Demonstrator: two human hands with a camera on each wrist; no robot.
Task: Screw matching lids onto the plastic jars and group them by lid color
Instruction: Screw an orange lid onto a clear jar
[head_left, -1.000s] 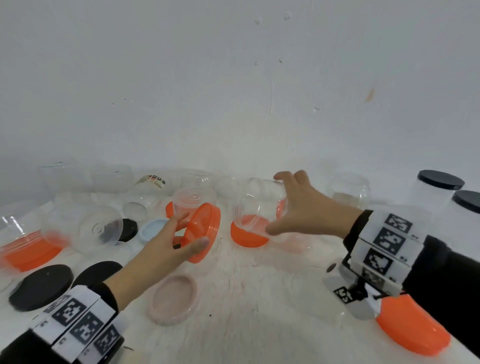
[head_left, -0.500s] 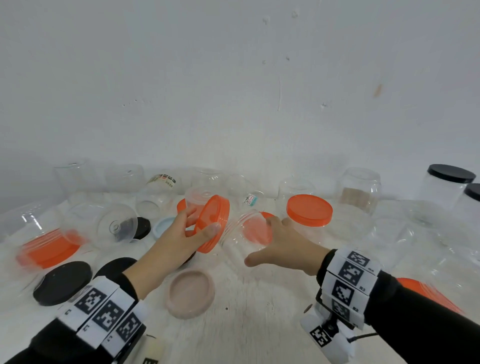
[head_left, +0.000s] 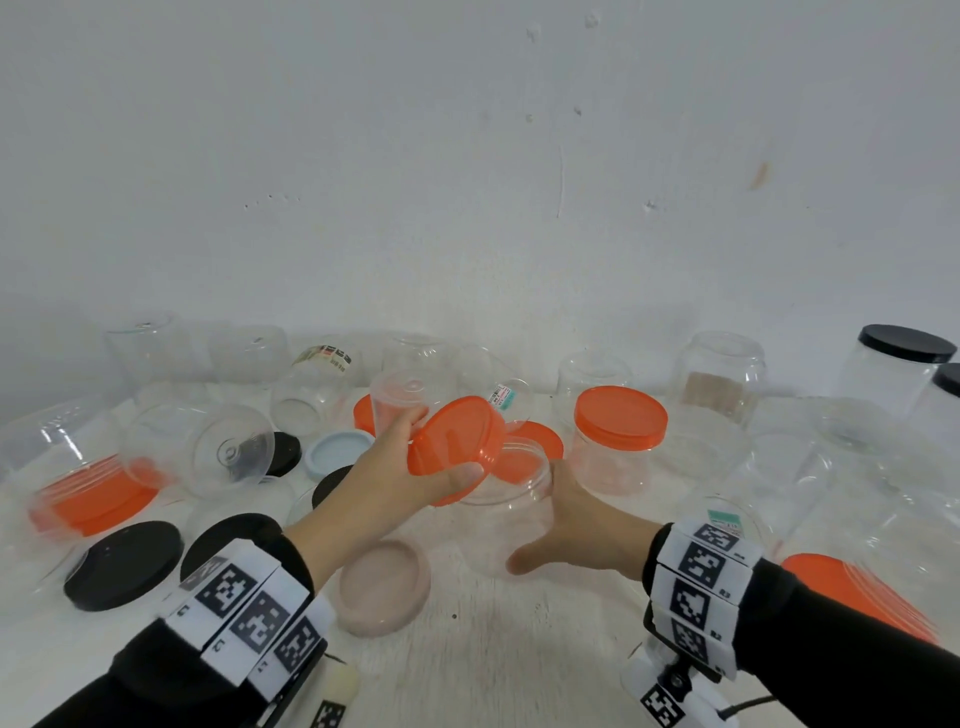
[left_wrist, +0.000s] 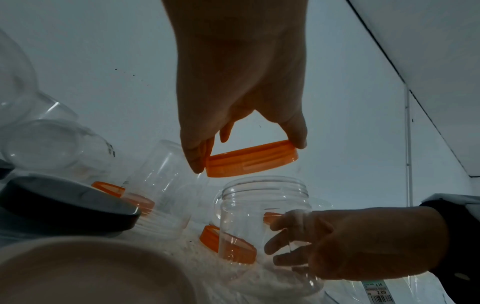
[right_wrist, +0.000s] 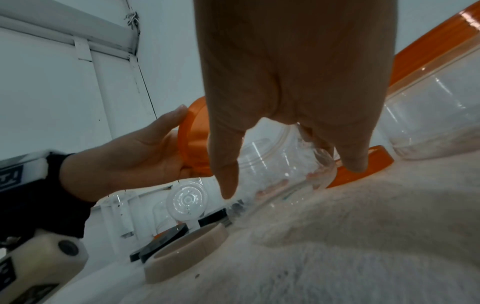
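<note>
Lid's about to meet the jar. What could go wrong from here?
1. The left hand holds the orange lid tilted above the clear jar; lowered at that angle it may cross-thread or sit crooked.
2. The right hand grips the jar only by its side; twisting force could make the light jar slip or turn with the lid.
3. A loose orange lid and other jars lie close by; a slip may knock them over.
</note>
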